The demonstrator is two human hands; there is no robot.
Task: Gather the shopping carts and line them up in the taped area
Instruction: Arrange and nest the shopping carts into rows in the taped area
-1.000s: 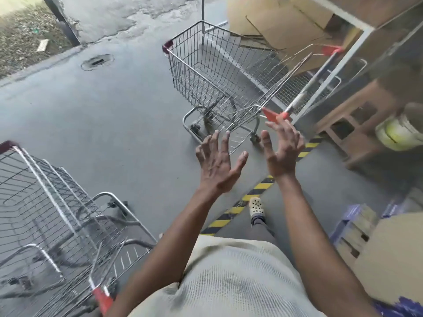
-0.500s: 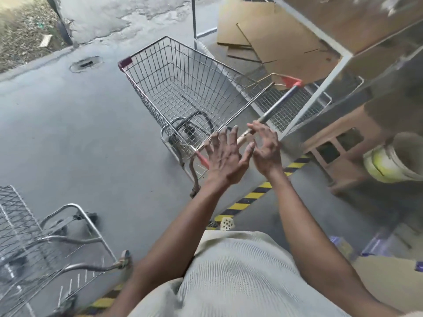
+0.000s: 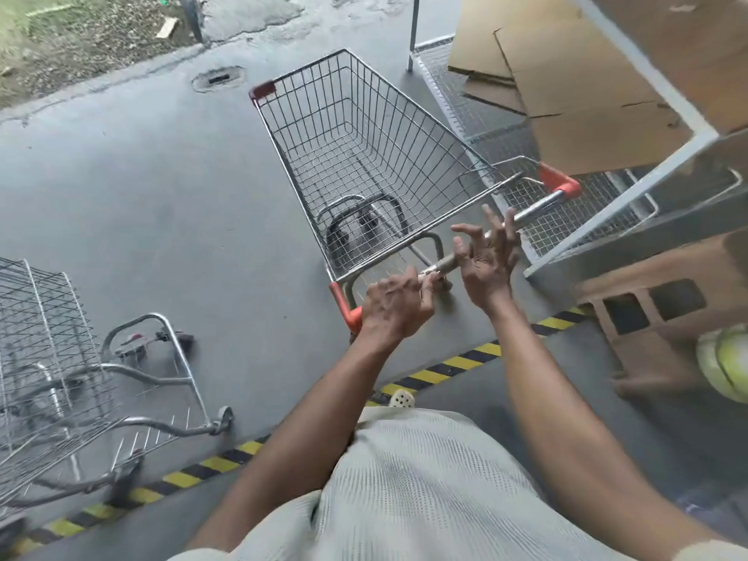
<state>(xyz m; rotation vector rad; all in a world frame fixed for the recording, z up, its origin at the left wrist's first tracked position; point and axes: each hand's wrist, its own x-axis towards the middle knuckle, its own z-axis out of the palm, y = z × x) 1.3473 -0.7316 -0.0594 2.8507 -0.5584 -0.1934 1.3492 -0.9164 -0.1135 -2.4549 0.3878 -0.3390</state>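
Note:
A wire shopping cart [image 3: 356, 155] with red corner caps stands ahead of me on the grey floor. Its metal handle bar [image 3: 530, 208] runs from lower left to upper right. My left hand [image 3: 394, 303] grips the bar near its left red end. At the middle of the bar is my right hand [image 3: 485, 259], palm toward me and fingers spread, not closed round it. A second cart [image 3: 52, 358] lies at the far left, partly cut off. Yellow-and-black tape [image 3: 445, 368] crosses the floor between me and the carts.
A white metal frame [image 3: 631, 188] with wire mesh and cardboard sheets [image 3: 587, 87] stands close to the cart's right side. Hollow clay blocks [image 3: 647, 305] and a pale bucket [image 3: 724, 366] sit at right. A floor drain [image 3: 218, 78] lies beyond the cart.
I have stepped closer to the cart. My left hand went from spread open to gripping the handle bar, and my right hand has reached the bar's middle.

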